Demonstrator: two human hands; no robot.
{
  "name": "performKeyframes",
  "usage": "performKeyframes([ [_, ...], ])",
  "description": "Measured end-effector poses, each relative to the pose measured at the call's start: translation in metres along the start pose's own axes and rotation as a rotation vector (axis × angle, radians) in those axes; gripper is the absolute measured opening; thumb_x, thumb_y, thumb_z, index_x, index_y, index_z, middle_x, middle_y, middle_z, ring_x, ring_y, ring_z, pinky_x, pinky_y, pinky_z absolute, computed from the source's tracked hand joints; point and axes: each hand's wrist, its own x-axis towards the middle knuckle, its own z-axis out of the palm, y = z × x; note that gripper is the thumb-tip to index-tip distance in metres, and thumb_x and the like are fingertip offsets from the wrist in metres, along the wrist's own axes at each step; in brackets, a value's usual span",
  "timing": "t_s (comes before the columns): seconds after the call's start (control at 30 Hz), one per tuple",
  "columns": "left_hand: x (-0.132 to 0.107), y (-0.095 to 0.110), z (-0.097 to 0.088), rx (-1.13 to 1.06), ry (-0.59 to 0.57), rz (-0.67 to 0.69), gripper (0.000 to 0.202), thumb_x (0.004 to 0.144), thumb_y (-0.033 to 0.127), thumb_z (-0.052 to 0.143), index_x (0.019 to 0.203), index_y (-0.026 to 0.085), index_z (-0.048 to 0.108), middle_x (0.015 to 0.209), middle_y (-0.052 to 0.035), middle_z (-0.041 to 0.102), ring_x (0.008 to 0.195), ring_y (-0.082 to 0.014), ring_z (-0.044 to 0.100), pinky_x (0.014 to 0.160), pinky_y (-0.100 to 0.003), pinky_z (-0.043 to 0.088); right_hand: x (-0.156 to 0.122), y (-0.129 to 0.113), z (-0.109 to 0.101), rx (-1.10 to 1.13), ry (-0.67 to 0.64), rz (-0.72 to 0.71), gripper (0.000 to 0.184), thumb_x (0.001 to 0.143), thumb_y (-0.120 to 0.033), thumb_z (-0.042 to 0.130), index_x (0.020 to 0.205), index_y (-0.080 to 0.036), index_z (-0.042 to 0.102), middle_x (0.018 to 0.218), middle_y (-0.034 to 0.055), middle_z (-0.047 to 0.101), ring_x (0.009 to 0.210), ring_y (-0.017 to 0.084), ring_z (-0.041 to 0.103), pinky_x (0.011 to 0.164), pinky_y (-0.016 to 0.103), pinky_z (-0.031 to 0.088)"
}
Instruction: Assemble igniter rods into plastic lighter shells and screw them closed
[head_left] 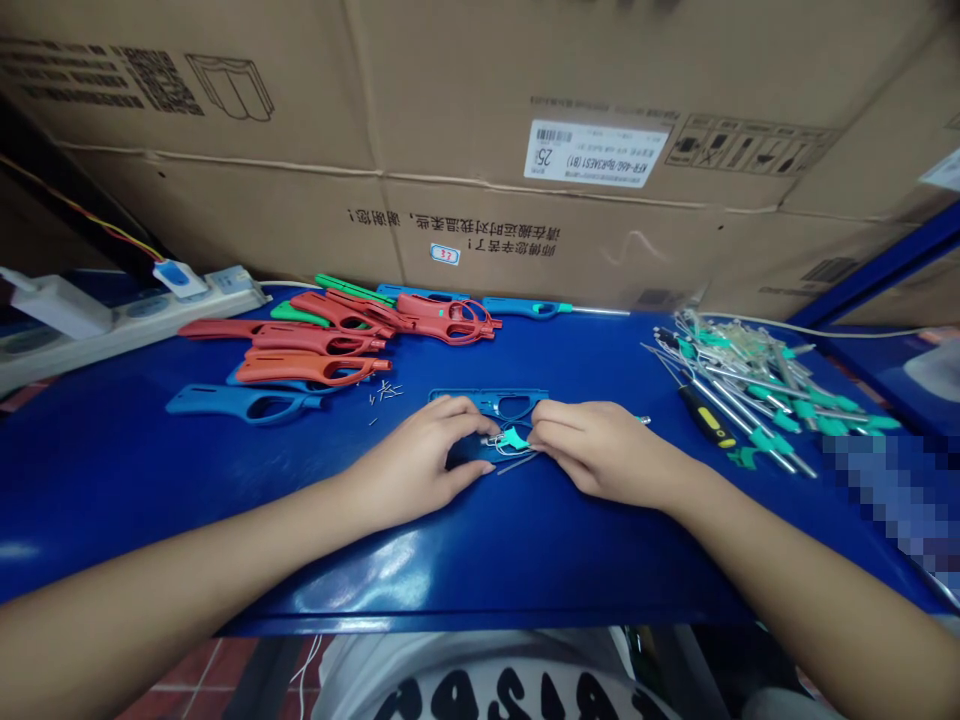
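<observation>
Both my hands meet at the middle of the blue table (150, 470). My left hand (420, 455) is curled, its fingertips pinching the left end of a small teal part with thin wires (514, 438). My right hand (600, 445) is closed on the same part from the right. Just behind my fingers lies a blue plastic lighter shell (495, 403), flat on the table. A thin metal rod (516, 463) lies under the part.
Red, blue and green lighter shells (322, 345) are piled at the back left, with small screws (384, 395) beside them. Several metal tubes with teal ends (757, 400) and a yellow-black screwdriver (706, 417) lie at the right. Cardboard boxes (480, 150) wall the back; a power strip (127, 320) sits left.
</observation>
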Motion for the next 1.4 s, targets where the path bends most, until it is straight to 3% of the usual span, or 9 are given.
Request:
performKeyframes([
  [0.23, -0.0005, 0.0013, -0.0014, 0.018, -0.005, 0.004, 0.026, 0.091, 0.021, 0.067, 0.117, 0.02, 0.065, 0.111, -0.0074, 0.064, 0.108, -0.025, 0.059, 0.096, -0.044, 0.051, 0.001, 0.0007, 0.0015, 0.104, -0.055, 0.053, 0.02, 0.101, -0.019, 0.044, 0.092, -0.019, 0.062, 0.095, 0.0054, 0.063, 0.072, 0.015, 0.054, 0.062, 0.027, 0.036],
  [0.63, -0.0023, 0.0036, 0.0004, 0.067, -0.019, 0.042, 0.036, 0.094, 0.022, 0.062, 0.129, 0.018, 0.057, 0.12, -0.0108, 0.063, 0.115, -0.0266, 0.056, 0.101, -0.046, 0.049, -0.0046, 0.0012, 0.0004, 0.135, -0.025, 0.096, 0.02, 0.1, -0.023, 0.05, 0.097, -0.02, 0.07, 0.098, 0.004, 0.066, 0.076, 0.014, 0.061, 0.065, 0.026, 0.04],
  [1.0, -0.0026, 0.0028, 0.0013, 0.144, -0.037, 0.074, 0.041, 0.097, 0.024, 0.056, 0.138, 0.017, 0.055, 0.122, -0.0124, 0.063, 0.114, -0.0263, 0.056, 0.101, -0.046, 0.05, -0.0031, -0.0014, -0.0013, -0.02, -0.029, -0.017, 0.027, 0.1, -0.022, 0.047, 0.1, -0.016, 0.073, 0.094, 0.0058, 0.068, 0.067, 0.014, 0.057, 0.062, 0.029, 0.04],
  [1.4, -0.0034, 0.0095, -0.0018, 0.386, -0.124, 0.189, 0.041, 0.102, 0.023, 0.043, 0.142, 0.019, 0.052, 0.119, -0.013, 0.061, 0.104, -0.0271, 0.057, 0.087, -0.044, 0.053, 0.0024, 0.0011, 0.0035, 0.408, 0.038, 0.319, 0.01, 0.094, -0.027, 0.064, 0.096, -0.02, 0.072, 0.093, 0.0036, 0.064, 0.08, 0.014, 0.061, 0.071, 0.026, 0.043],
])
